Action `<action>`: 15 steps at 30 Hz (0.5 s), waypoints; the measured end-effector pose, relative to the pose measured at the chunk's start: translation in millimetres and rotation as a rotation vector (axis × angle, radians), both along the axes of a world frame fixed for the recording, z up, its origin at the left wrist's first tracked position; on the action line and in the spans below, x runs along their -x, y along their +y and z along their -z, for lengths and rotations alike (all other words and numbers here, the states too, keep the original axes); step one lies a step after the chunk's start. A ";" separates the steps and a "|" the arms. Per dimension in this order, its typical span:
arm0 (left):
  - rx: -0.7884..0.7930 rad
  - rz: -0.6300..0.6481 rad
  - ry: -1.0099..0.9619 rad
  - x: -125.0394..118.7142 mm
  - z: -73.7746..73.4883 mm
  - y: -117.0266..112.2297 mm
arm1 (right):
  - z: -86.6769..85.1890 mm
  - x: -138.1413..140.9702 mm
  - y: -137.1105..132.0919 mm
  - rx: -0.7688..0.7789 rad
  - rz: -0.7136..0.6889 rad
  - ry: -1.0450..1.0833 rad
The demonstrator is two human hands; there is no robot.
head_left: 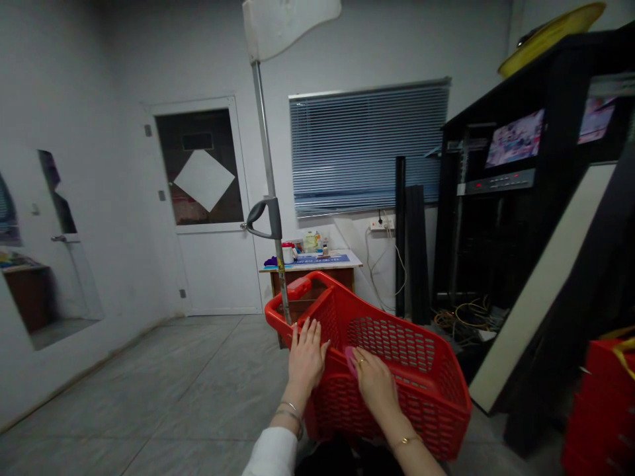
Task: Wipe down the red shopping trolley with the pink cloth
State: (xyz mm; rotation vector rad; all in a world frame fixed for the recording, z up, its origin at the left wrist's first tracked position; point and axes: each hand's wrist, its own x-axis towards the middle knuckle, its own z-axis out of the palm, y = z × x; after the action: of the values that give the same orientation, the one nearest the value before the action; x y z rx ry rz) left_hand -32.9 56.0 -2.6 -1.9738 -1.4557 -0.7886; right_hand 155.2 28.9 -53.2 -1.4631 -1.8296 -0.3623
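A red plastic basket (pixel 397 344) with a perforated wall is tilted in front of me. My left hand (pixel 305 357) lies flat against its near outer wall, fingers stretched out and together. My right hand (pixel 374 380) rests on the basket's near rim, fingers curled around a small pink thing (pixel 350 360) pressed to the rim. A metal pole (pixel 270 178) with a grey handle (pixel 262 219) rises from behind the basket's far left corner.
A small wooden table (pixel 312 264) with bottles stands behind the basket under a blue window blind (pixel 367 149). A black rack (pixel 520 198) with cables on the floor fills the right. More red baskets (pixel 602 396) stand at far right. A white door (pixel 203 211) is left.
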 end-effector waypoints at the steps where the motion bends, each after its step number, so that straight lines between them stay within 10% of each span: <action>1: 0.000 0.002 -0.001 0.9 0.0 0.3 | 5.8 -22.4 -5.5 0.025 0.017 0.006; 5: 0.002 0.013 -0.026 -2.6 1.9 1.0 | 18.9 -80.9 -22.4 0.096 0.184 0.065; 12: 0.002 -0.003 -0.026 -5.3 0.8 -2.9 | -12.2 33.9 3.8 0.005 0.062 -0.007; 15: 0.001 -0.005 -0.001 1.6 -0.5 -2.7 | -12.1 27.4 4.9 0.039 -0.001 -0.017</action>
State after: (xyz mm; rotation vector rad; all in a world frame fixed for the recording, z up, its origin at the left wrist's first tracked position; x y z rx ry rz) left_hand -34.5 53.2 -2.1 -1.9696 -1.4619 -0.7870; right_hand 127.9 33.8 -41.0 -1.4896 -1.8608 -0.3406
